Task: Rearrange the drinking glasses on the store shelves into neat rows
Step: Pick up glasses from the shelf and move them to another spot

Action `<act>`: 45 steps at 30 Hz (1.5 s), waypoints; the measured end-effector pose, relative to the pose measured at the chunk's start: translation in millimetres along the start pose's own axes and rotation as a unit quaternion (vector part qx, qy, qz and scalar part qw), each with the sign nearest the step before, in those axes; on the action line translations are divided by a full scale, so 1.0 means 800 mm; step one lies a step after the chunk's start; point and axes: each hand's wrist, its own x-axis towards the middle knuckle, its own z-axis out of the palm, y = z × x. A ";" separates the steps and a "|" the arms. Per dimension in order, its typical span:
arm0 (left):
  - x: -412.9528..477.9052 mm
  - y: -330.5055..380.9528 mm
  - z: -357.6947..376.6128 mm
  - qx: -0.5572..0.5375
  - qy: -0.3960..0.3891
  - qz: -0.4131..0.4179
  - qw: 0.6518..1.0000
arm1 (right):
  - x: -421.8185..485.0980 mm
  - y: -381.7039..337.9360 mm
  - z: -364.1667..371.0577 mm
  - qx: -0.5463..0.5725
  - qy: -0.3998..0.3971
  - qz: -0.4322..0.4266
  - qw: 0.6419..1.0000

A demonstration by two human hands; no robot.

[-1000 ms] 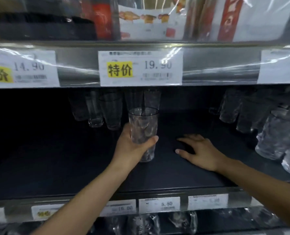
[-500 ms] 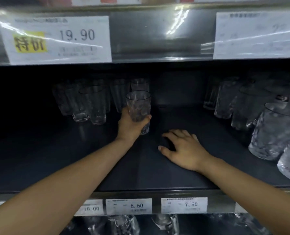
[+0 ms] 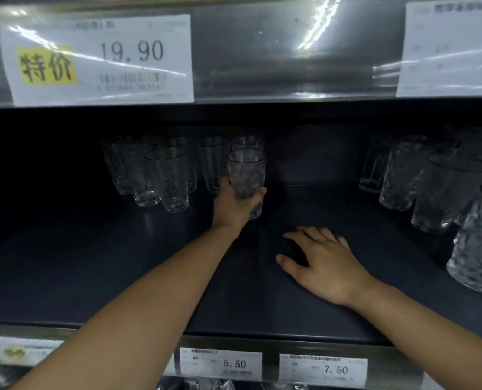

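My left hand (image 3: 234, 205) grips a clear textured drinking glass (image 3: 246, 174) upright, deep in the dark shelf (image 3: 121, 263), right beside a cluster of several clear glasses (image 3: 166, 175) at the back left. Another glass (image 3: 247, 142) stands just behind the held one. My right hand (image 3: 322, 266) rests flat on the shelf surface, fingers spread, holding nothing. A second group of larger textured glasses (image 3: 436, 187) stands at the right, running toward the front edge.
The upper shelf edge carries price labels, one reading 19.90 (image 3: 101, 59). The front rail below shows tags 5.50 (image 3: 221, 363) and 7.50 (image 3: 322, 368). More glassware shows dimly on the shelf underneath.
My left hand has carried the glass farther back toward the left cluster. My right hand has stayed flat on the shelf. The camera has moved closer and to the right.
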 end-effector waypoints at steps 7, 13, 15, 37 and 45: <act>0.004 -0.003 0.002 -0.023 0.000 0.002 1.000 | -0.001 -0.002 -0.001 0.002 0.001 0.001 1.000; 0.006 -0.006 0.003 -0.014 0.003 0.007 1.000 | -0.001 -0.003 -0.001 0.001 0.003 0.002 1.000; 0.007 -0.007 0.003 -0.014 0.003 0.010 1.000 | -0.001 -0.003 -0.001 0.000 0.003 0.003 1.000; 0.015 -0.012 0.009 0.006 0.002 0.000 1.000 | -0.002 -0.003 -0.002 0.005 -0.005 0.004 1.000; 0.016 -0.012 0.010 0.008 0.003 -0.003 1.000 | -0.001 -0.003 -0.002 0.007 -0.005 0.004 1.000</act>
